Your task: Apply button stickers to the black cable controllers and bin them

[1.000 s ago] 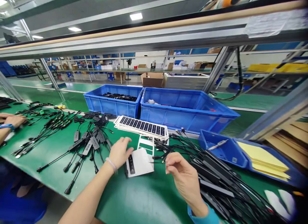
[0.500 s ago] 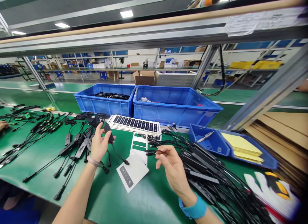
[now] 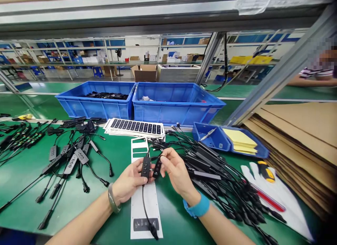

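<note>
My left hand (image 3: 128, 183) holds a small black inline controller (image 3: 145, 167) upright, its row of buttons facing me. A cable hangs down from it to a black connector (image 3: 153, 231). Just to the right, my right hand (image 3: 176, 172) pinches a black adhesive label (image 3: 157, 168) with small printed marks by its upper end. The label is tilted and close beside the controller; whether they touch I cannot tell. Beneath both hands lies a white label sheet (image 3: 135, 206) with cut-out openings at its far end and one dark label (image 3: 146, 224) at its near end.
Left are several corded controllers (image 3: 71, 162); right, a heap of black cables and controllers (image 3: 210, 167). Printed label sheets (image 3: 137, 127) lie before two blue bins (image 3: 94, 106). Yellow paper (image 3: 239, 139), a white glove (image 3: 254, 174) and cardboard (image 3: 297, 143) are right. A person sits behind.
My left hand has brought the controller rightward and down, close to my right hand. The label in my right hand now faces me. The lifted sheet now lies flat, and the view has shifted right.
</note>
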`<state>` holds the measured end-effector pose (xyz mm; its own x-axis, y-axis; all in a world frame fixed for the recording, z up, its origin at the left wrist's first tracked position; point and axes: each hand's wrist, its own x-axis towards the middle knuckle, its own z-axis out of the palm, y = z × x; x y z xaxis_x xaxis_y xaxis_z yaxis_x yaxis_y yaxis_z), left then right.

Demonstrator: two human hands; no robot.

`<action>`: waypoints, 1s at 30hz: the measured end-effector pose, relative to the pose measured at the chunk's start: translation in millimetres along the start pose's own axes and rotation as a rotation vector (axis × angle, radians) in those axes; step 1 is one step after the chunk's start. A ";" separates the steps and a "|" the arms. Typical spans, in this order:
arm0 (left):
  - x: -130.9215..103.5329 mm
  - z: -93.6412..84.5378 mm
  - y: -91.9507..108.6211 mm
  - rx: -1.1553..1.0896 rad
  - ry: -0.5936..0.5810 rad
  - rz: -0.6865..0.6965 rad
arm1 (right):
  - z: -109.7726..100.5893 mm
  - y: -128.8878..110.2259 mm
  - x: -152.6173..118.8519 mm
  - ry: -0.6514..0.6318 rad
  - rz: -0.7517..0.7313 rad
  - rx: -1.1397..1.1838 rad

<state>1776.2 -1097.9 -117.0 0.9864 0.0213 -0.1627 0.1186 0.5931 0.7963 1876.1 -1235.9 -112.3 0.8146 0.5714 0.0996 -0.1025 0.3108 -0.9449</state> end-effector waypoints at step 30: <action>-5.9 3.8 -3.3 0.097 -0.077 -0.139 | 2.9 4.8 -5.2 -0.063 0.027 -0.236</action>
<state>1770.5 -1103.0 -116.4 0.9651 -0.1191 -0.2334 0.2612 0.5053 0.8224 1869.7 -1235.3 -116.4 0.7751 0.6260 0.0854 0.0181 0.1132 -0.9934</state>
